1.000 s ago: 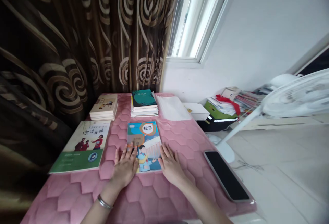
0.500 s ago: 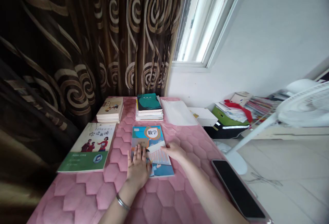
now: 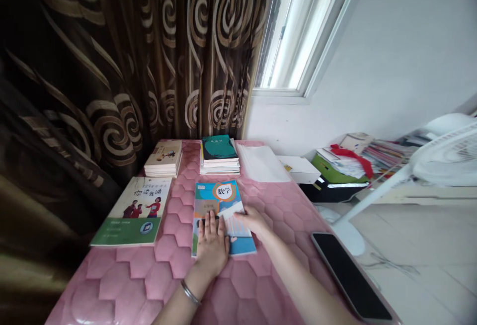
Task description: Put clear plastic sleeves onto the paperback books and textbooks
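Note:
A blue and orange textbook (image 3: 206,196) with large characters in a white circle lies flat on the pink padded table. My left hand (image 3: 213,245) rests palm down on the lower part of its cover, fingers stretched out, a metal bangle on the wrist. My right hand (image 3: 255,221) pinches the right end of a white strip (image 3: 231,211) that slants across the cover. Below the strip the cover looks pale and striped; whether this is paper or clear film I cannot tell. The strip's left end reaches close to my left fingers.
At the left lies a green and white book (image 3: 137,210), with a stack of tan books (image 3: 163,158) behind it. A teal-topped stack (image 3: 219,151) and translucent sheets (image 3: 264,163) stand at the back. A dark phone-like slab (image 3: 350,275) lies by the right edge, near a white fan (image 3: 443,151).
My left hand has slid slightly rightward over the cover, its fingers now nearer the strip. My right hand keeps its pinch. The whole view has shifted a little.

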Demonstrator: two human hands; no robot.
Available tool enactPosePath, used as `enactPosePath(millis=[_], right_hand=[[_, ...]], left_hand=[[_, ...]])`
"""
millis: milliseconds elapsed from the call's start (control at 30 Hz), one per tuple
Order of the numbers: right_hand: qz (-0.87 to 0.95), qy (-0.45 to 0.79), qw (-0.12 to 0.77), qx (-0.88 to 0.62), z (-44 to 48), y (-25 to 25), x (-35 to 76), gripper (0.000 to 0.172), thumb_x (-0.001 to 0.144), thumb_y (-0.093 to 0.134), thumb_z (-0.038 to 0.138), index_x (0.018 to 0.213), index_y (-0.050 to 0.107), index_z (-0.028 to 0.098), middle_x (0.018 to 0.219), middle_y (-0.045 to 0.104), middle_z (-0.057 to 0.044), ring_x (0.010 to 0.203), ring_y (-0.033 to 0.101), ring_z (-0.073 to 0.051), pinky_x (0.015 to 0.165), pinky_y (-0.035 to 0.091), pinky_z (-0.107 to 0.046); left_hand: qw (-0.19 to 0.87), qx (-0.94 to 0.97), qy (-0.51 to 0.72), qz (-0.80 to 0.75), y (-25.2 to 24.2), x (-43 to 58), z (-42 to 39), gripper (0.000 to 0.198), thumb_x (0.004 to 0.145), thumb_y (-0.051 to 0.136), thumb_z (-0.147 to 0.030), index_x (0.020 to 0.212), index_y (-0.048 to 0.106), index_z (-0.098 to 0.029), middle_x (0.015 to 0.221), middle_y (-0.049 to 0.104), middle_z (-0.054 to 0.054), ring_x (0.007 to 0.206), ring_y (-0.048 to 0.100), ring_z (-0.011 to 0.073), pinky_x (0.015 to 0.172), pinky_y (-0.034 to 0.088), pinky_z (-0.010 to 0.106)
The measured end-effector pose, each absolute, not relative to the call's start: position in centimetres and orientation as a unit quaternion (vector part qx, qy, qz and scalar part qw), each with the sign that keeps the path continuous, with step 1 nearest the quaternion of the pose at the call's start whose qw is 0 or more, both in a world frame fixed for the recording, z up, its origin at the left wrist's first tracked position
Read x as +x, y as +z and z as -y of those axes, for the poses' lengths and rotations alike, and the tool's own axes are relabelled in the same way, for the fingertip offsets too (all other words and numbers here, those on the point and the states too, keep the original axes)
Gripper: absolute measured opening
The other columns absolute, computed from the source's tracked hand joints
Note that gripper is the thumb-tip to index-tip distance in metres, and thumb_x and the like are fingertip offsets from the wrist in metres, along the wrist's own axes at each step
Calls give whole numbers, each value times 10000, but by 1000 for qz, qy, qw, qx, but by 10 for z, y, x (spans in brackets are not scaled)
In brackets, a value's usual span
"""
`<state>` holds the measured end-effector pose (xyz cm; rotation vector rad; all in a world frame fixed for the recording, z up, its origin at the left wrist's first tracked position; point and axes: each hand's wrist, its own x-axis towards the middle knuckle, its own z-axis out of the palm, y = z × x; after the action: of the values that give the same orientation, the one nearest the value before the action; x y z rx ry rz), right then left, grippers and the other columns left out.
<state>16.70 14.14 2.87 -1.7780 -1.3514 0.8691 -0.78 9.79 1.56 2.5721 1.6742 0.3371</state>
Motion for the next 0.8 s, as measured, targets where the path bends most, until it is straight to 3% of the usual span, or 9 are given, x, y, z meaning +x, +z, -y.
enactPosePath(millis=[133, 300, 433, 633, 767, 800], right_hand=[[505, 390, 395, -660, -138, 27, 166, 284, 697, 604, 367, 875, 643, 148, 841, 725, -57, 775, 668, -224, 641, 500, -283], [445, 449, 450, -631, -142, 34, 166, 302, 621, 658, 379, 832, 613, 169, 798, 722, -56, 750, 671, -244, 631, 511, -313], [456, 457, 434, -628, -146, 34, 167, 331, 611, 651, 361, 872, 626, 160, 817, 727, -57, 754, 677, -236, 650, 519, -319], [517, 426, 380, -638, -163, 55, 186, 320, 623, 659, 319, 898, 647, 157, 812, 726, -22, 732, 672, -221, 640, 512, -307], [592, 341, 354, -638, -179, 122, 192, 214, 662, 671, 234, 873, 663, 201, 877, 720, -3, 838, 647, -209, 715, 470, -265], [663, 247, 315, -632, -178, 142, 188, 202, 725, 623, 225, 924, 661, 217, 923, 717, -9, 861, 643, -205, 729, 459, -260]], left_hand=[[66, 825, 121, -548, 24, -10, -100, 572, 903, 375, -369, 1428, 370, -143, 1516, 293, 137, 1415, 195, 309, 1136, 173, 519], [156, 798, 148, -563, 41, -13, -111, 468, 897, 387, -301, 1328, 509, -164, 1499, 345, 102, 1401, 261, 246, 1136, 233, 433], [218, 782, 182, -554, 55, -12, -112, 385, 877, 429, -272, 1207, 611, -193, 1418, 467, 89, 1350, 361, 238, 1111, 291, 406], [238, 719, 224, -614, 56, -30, -115, 285, 846, 464, -260, 1035, 666, -193, 1178, 613, 114, 1121, 552, 257, 941, 435, 424], [436, 615, 314, -578, 48, -49, -135, 277, 879, 424, -304, 972, 632, -146, 979, 677, 106, 906, 639, 193, 819, 492, 312], [496, 563, 337, -569, 49, -54, -140, 304, 895, 401, -337, 984, 612, -137, 952, 682, 105, 839, 651, 185, 765, 504, 301]])
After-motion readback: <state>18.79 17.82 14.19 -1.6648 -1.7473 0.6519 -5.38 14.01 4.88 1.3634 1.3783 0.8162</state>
